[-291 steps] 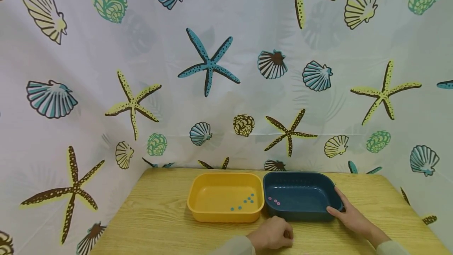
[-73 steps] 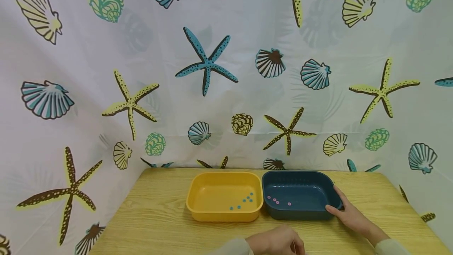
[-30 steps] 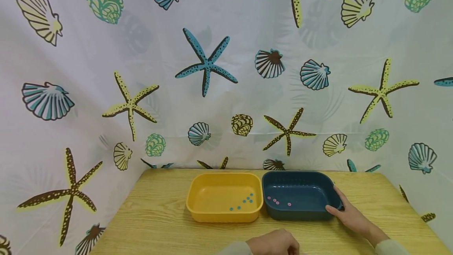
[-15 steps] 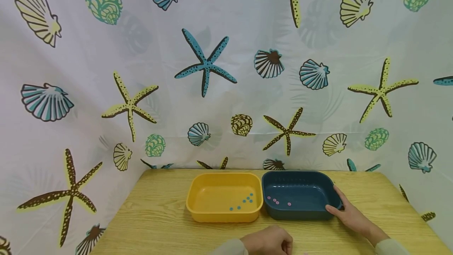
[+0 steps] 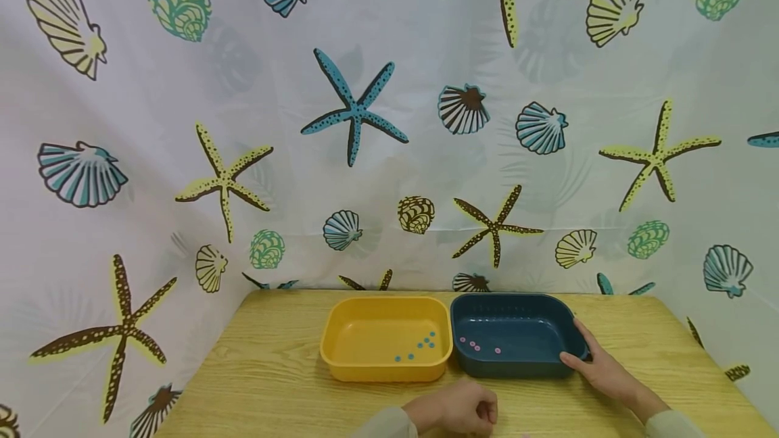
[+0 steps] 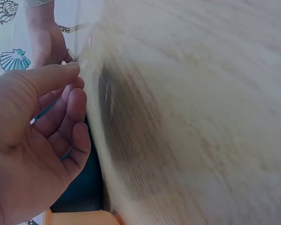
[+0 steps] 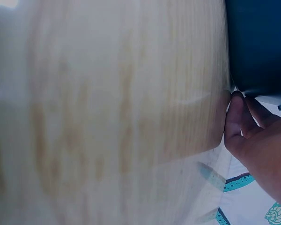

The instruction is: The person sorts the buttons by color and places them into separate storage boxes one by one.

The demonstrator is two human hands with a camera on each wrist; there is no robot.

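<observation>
My left hand (image 5: 459,407) hovers over the table in front of the two tubs, fingers bent. In the left wrist view, the left thumb (image 6: 61,75) lies close to the forefinger; whether something tiny sits between them is hidden. My right hand (image 5: 605,370) grips the right end of the dark blue tub (image 5: 517,369), thumb at the front and fingers along the outer side. Several small pink button-like discs (image 5: 498,351) lie in that tub. The yellow tub (image 5: 386,373) stands against it on the left, holding several small blue discs (image 5: 410,357).
A pink piece (image 5: 526,435) shows on the wooden table (image 5: 268,370) at the bottom frame edge. A white curtain (image 5: 402,167) printed with shells and starfish encloses the table's back and sides.
Over the last second my left hand has come away from the front of the table, leftward and nearer the tubs. Since the oldest frame, one more pink disc lies in the blue tub.
</observation>
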